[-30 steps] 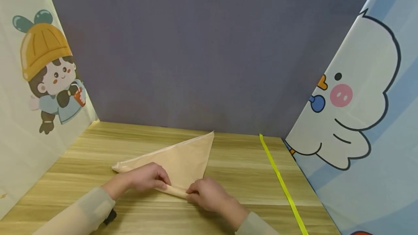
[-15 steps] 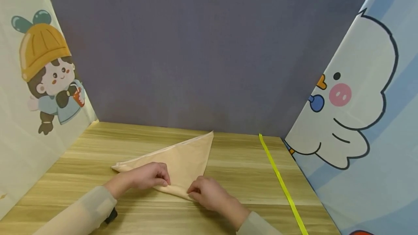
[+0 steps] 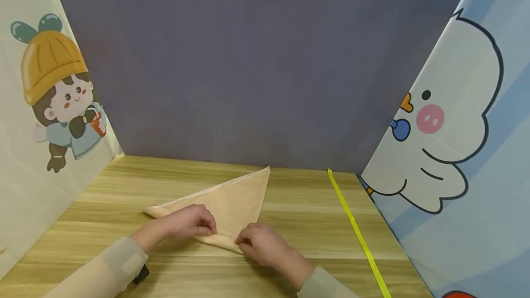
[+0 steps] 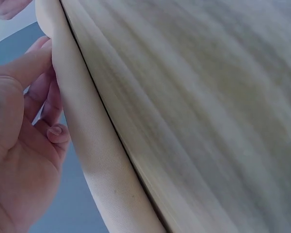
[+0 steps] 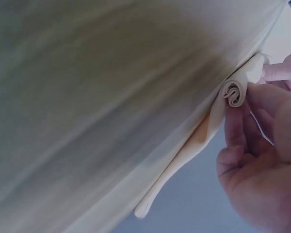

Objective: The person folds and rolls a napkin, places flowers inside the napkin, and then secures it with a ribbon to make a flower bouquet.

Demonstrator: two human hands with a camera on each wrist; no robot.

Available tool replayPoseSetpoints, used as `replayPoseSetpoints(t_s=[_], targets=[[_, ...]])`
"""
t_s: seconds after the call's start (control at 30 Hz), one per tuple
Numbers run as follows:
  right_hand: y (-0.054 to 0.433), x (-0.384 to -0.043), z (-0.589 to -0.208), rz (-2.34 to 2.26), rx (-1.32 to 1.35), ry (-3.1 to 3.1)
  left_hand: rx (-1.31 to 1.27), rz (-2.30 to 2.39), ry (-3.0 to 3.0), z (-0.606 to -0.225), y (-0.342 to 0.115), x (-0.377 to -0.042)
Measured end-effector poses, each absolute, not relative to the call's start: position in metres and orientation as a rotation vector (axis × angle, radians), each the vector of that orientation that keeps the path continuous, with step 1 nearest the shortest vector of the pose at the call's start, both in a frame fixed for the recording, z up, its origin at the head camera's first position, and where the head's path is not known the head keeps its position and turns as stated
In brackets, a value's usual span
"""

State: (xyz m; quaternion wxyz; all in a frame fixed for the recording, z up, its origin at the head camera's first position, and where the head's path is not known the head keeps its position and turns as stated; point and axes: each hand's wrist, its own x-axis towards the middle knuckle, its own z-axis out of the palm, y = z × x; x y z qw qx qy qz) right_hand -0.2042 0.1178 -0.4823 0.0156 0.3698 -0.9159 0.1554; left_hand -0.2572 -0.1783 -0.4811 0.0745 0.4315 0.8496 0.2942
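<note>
A beige cloth [image 3: 232, 206] lies on the table as a triangle, its far corner pointing to the back right. Its near edge is wound into a roll; the right wrist view shows the roll's spiral end [image 5: 234, 93]. My left hand [image 3: 188, 222] pinches the roll near its middle, thumb against the cloth in the left wrist view. Close to the roll's right end, my right hand [image 3: 265, 245] grips it between thumb and fingers. The left forearm passes over part of the cloth's left side and hides it.
A yellow strip [image 3: 358, 231] runs front to back on the wood-grain table [image 3: 323, 238], right of the cloth. A small black object [image 3: 141, 274] shows beside the left sleeve. A grey panel [image 3: 232, 68] stands behind, with printed cartoon panels at both sides.
Both hands stay at nearly the same places on the roll, with small finger shifts. The cloth's left corner lies flatter and slightly further right. The head view has shifted a little.
</note>
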Motion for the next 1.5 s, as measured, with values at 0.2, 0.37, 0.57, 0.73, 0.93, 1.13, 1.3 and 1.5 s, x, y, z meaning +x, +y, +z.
replayPoseSetpoints(t_s=[0.2,0.37,0.57,0.73,0.93,1.13,1.3,1.5], targets=[[0.115,-0.202,-0.482,0.272,1.195,-2.721,1.462,0.873,2.495,-0.482,-0.184,-0.257],[0.116,-0.2,-0.481,0.318,1.198,-2.787,1.312,0.902,2.415,-0.481,-0.19,-0.252],[0.122,-0.199,-0.482,0.367,1.19,-2.813,1.38,0.84,2.508,-0.487,-0.191,-0.247],[0.124,-0.2,-0.48,0.362,1.21,-2.79,1.484,0.835,2.475,-0.485,-0.19,-0.248],[0.129,-0.201,-0.479,0.441,1.183,-2.885,1.347,0.901,2.446,-0.481,-0.186,-0.248],[0.134,-0.206,-0.481,0.603,1.156,-2.927,1.188,1.054,2.382,-0.482,-0.186,-0.247],[0.137,-0.209,-0.483,0.742,1.176,-2.923,1.209,1.043,2.409,-0.482,-0.186,-0.249],[0.139,-0.21,-0.483,0.765,1.155,-2.944,1.295,0.927,2.479,-0.481,-0.185,-0.25]])
